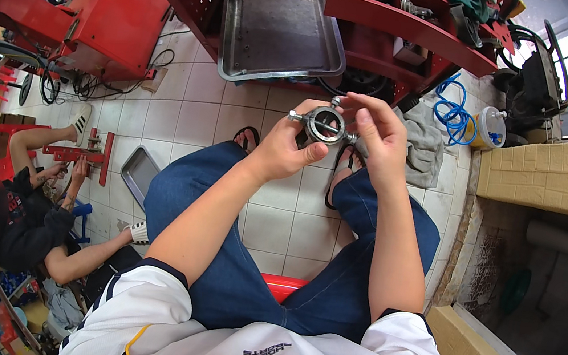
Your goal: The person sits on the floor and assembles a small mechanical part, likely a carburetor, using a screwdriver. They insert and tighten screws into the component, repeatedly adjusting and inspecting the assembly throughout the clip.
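Note:
A metal ring with bolts [326, 126] is held above the floor between my knees. Several bolts stick out around its rim, and one shaft crosses its opening. My left hand [283, 143] grips the ring from the left, thumb along its near side and fingers behind it. At its right side is my right hand [382, 138], with curled fingers at the far and right-hand bolts and the thumb raised off the ring. Some of the right fingertips are hidden behind the ring.
Ahead stands a red tool cart [409, 31] with a large metal tray [284, 27] on it. A smaller tray [141, 172] lies on the tiled floor, left. Another person [34, 228] sits beyond it, handling a red metal frame [85, 156]. A blue hose [453, 114] and grey cloth [416, 149] lie right.

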`<state>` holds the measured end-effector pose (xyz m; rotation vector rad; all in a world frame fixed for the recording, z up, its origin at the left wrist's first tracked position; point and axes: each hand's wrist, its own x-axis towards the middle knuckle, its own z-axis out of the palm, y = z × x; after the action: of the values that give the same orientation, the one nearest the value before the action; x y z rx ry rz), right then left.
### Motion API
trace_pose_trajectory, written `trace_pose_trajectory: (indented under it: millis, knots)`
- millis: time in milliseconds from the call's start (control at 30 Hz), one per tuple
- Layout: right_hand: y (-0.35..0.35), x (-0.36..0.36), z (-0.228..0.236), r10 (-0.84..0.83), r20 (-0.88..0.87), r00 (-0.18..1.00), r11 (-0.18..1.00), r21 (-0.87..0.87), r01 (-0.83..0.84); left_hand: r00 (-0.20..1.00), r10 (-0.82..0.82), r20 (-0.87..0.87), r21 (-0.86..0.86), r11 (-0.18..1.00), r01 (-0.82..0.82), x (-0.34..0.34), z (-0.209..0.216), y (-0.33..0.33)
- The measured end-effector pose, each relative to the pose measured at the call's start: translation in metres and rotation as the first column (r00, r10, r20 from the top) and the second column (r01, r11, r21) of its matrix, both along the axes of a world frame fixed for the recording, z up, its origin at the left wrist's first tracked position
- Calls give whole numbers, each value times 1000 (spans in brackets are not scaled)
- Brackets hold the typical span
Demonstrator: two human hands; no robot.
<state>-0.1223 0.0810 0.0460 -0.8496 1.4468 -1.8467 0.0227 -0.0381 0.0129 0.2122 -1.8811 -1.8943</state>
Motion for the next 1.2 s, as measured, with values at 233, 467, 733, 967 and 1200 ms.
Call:
trace_pose_trajectory:
  millis: [233, 467, 733, 967, 1200]
  knots:
    - [17, -4, 2, 186, 20, 982, 957, 222, -186, 986, 141, -92, -367, 916, -165, 3, -9, -9]
    - [7, 11, 2, 101, -9, 995, 982, 164, -98, 970, 135, -200, -405, 891, -207, 2, -18, -11]
    - [13, 7, 14, 193, -13, 981, 963, 193, -187, 973, 106, -205, -399, 899, -182, 1, -21, -8]
    - [12, 14, 26, 99, 7, 995, 990, 103, -99, 962, 130, -241, -449, 864, -229, 0, -20, -12]
    - [15, 1, 12, 238, -3, 971, 954, 189, -233, 971, 122, -207, -422, 884, -201, 2, -21, -10]
